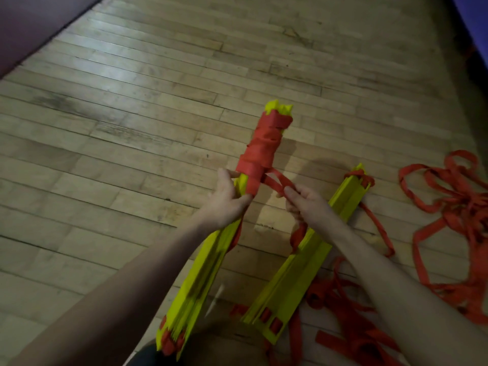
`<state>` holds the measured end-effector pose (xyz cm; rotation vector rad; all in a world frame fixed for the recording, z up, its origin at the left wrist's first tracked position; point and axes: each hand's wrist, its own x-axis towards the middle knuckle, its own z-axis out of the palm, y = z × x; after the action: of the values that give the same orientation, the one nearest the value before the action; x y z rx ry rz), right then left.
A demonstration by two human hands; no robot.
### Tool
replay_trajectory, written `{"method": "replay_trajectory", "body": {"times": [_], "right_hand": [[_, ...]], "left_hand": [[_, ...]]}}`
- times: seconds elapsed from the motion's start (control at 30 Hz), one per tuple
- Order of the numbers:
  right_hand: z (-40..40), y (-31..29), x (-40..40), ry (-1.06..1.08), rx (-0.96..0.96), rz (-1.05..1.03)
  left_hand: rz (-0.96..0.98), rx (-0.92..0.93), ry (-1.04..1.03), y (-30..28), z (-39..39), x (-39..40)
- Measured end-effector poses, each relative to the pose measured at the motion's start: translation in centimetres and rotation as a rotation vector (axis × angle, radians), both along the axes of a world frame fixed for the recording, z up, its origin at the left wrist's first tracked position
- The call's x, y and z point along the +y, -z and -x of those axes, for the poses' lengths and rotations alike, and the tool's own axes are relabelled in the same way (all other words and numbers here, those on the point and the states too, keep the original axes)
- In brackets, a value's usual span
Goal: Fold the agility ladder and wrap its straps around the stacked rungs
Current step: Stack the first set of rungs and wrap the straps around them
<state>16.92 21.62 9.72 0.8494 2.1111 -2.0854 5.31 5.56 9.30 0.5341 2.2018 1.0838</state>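
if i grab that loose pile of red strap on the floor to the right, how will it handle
Likely floppy: the loose red strap lies in limp loops on the wood floor. Probably light, being thin flat webbing. It looks tangled, so lifting one loop may drag others along.

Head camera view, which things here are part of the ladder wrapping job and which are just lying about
In the job:
- held rung stack, half wrapped
- red strap
- left hand, holding the stack
- right hand, pinching the strap

Lying about:
- second rung stack on the floor
- loose strap pile
- wooden floor
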Motion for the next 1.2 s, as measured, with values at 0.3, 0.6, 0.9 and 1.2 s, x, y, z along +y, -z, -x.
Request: {"method": "replay_trajectory", "body": {"times": [0.3,0.6,0.9,1.2], "right_hand": [[0.4,-2.4,-0.7,-0.162,0.075,-0.204],[1.0,-3.3,-1.9,-0.278,0.043,-0.424],[1.0,-2.6,-2.1,-0.032,0.094,-0.155],[-0.5,-1.2,-1.0,-0.135,0.03,0.023]], "left_hand": [[0.047,0.37,-0.06,1.3,-0.8,0.2],[-0.052,0.274,-0.146,2.2,-1.3,0.2],[-0.093,0.226,0.029,0.3,-0.6,-0.6],[-0.119,0.424,0.027,0.5,-1.7,-0.8]]}}
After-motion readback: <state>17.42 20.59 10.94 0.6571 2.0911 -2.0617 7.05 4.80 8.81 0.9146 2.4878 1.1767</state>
